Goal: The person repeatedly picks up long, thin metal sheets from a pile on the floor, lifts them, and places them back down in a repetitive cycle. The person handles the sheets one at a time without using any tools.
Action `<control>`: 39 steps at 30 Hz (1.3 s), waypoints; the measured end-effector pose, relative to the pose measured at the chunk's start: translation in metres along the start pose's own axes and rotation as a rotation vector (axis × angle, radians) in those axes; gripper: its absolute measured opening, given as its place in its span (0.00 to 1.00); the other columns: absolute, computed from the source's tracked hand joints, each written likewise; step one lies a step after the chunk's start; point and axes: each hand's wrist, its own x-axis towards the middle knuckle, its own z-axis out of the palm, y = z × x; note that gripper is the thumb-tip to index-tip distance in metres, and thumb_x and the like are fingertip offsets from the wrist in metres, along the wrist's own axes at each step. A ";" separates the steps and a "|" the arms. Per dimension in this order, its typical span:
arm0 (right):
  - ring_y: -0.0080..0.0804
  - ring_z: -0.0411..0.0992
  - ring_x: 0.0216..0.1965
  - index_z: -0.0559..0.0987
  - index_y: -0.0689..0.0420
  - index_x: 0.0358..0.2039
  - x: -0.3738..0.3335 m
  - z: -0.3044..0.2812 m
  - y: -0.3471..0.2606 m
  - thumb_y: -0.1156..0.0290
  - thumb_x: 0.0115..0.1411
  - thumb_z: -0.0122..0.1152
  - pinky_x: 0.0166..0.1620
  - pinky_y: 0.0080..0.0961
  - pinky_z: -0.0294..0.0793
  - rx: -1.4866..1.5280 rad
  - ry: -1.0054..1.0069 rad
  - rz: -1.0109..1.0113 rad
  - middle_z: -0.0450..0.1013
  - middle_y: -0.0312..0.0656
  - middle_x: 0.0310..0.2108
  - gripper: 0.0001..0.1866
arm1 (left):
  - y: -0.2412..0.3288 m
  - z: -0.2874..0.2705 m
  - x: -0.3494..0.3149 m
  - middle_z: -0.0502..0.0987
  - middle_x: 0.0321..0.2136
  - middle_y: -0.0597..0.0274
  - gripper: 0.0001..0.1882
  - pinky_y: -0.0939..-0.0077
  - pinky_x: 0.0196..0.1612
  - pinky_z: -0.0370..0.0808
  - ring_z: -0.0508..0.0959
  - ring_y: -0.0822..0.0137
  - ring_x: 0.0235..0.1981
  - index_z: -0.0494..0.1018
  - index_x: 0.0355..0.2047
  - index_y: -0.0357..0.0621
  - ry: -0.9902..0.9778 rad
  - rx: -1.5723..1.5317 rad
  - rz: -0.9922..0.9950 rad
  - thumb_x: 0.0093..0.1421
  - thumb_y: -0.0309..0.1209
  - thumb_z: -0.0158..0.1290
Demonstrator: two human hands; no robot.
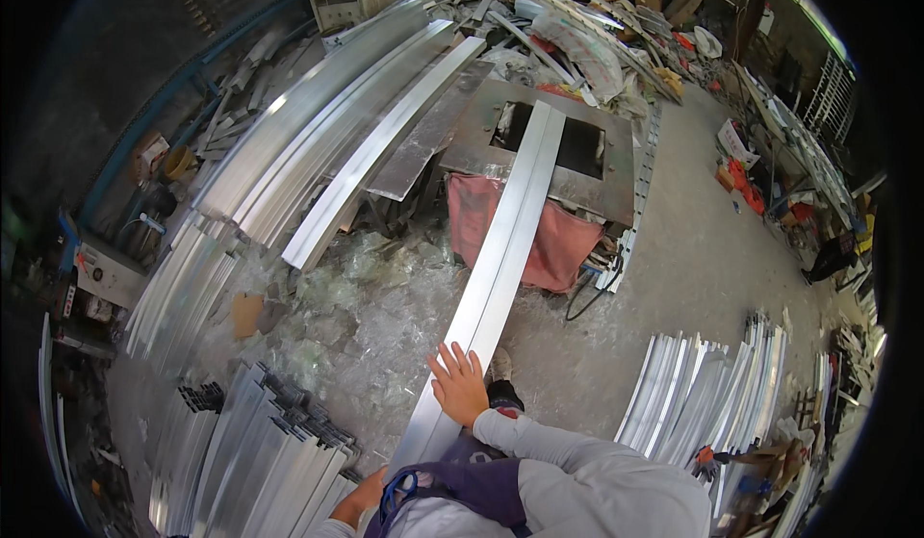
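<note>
Silver bar (500, 259) under right hand (461, 387), palm down

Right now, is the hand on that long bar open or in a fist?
Open: the right hand lies spread out on the bar.

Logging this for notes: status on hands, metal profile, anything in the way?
Right hand open, spread on long silver metal profile; left hand low, grip hidden. Far end across opening in steel plate. Red cloth hangs below, not blocking its top.
</note>
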 end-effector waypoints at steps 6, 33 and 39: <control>0.46 0.62 0.59 0.62 0.61 0.62 -0.032 -0.001 0.006 0.69 0.59 0.60 0.62 0.42 0.59 0.515 0.214 0.314 0.62 0.53 0.60 0.32 | -0.082 -0.032 -0.015 0.79 0.46 0.50 0.38 0.72 0.50 0.73 0.78 0.63 0.45 0.64 0.59 0.35 0.063 0.148 0.129 0.51 0.37 0.67; 0.42 0.72 0.51 0.68 0.63 0.54 0.337 0.092 0.051 0.74 0.54 0.69 0.52 0.39 0.75 1.787 -0.050 0.960 0.73 0.47 0.49 0.28 | 0.071 -0.104 0.001 0.75 0.46 0.50 0.32 0.56 0.55 0.66 0.75 0.50 0.49 0.66 0.58 0.45 1.269 0.525 -0.158 0.53 0.37 0.60; 0.43 0.74 0.49 0.72 0.64 0.51 0.417 0.143 0.069 0.73 0.55 0.69 0.50 0.40 0.77 1.770 0.026 1.004 0.74 0.49 0.47 0.25 | 0.084 -0.181 -0.013 0.73 0.48 0.49 0.30 0.54 0.55 0.64 0.73 0.50 0.49 0.65 0.59 0.45 1.200 0.587 -0.298 0.55 0.35 0.56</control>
